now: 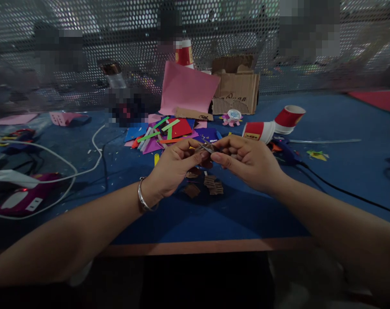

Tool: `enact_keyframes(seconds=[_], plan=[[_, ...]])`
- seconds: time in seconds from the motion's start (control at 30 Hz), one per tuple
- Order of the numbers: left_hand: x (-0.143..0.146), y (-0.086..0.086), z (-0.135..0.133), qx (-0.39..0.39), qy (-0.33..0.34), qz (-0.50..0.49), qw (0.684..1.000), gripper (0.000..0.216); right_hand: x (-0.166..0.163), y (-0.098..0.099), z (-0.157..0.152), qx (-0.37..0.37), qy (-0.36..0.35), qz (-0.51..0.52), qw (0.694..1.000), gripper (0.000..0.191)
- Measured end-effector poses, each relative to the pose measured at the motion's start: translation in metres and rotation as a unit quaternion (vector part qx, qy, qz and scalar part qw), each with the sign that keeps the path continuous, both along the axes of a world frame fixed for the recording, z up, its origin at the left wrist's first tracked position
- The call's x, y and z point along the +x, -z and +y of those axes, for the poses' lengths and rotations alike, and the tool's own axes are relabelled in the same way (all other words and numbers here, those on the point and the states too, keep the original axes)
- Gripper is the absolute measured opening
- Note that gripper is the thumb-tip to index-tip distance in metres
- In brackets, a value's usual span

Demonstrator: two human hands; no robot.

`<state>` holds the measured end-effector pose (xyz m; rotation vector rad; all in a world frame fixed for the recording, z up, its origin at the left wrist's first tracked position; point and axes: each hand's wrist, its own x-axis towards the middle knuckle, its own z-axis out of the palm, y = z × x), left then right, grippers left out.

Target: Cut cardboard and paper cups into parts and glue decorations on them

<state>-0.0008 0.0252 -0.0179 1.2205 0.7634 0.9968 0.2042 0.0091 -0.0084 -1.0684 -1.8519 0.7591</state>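
My left hand [167, 169], with a silver bangle at its wrist, pinches a small brown cardboard piece [199, 151] above the table. Closed around small scissors, my right hand [251, 161] faces it from the right. The grey blades of the scissors [207, 148] lie against the cardboard between the two hands; the fingers hide their handles. Below the hands, a flat cardboard scrap [191, 190] and a few ridged corrugated pieces [213, 184] lie on the blue table [233, 219].
Behind the hands is a pile of coloured paper strips [169, 128]. A pink sheet [187, 88] and a cardboard box [238, 92] stand at the back. Red-and-white paper cups [290, 119] and a corded glue gun [287, 152] are on the right. A power strip [24, 199] with white cables lies left.
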Motion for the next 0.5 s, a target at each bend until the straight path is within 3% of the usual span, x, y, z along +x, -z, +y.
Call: enact_keyframes(seconds=[0.5], plan=[[-0.0015,-0.0005,0.0009,0.008,0.011,0.019,1.0,0.026,0.0013,-0.0023,-0.0009,0.013,-0.006,-0.01,1.0,0.039]])
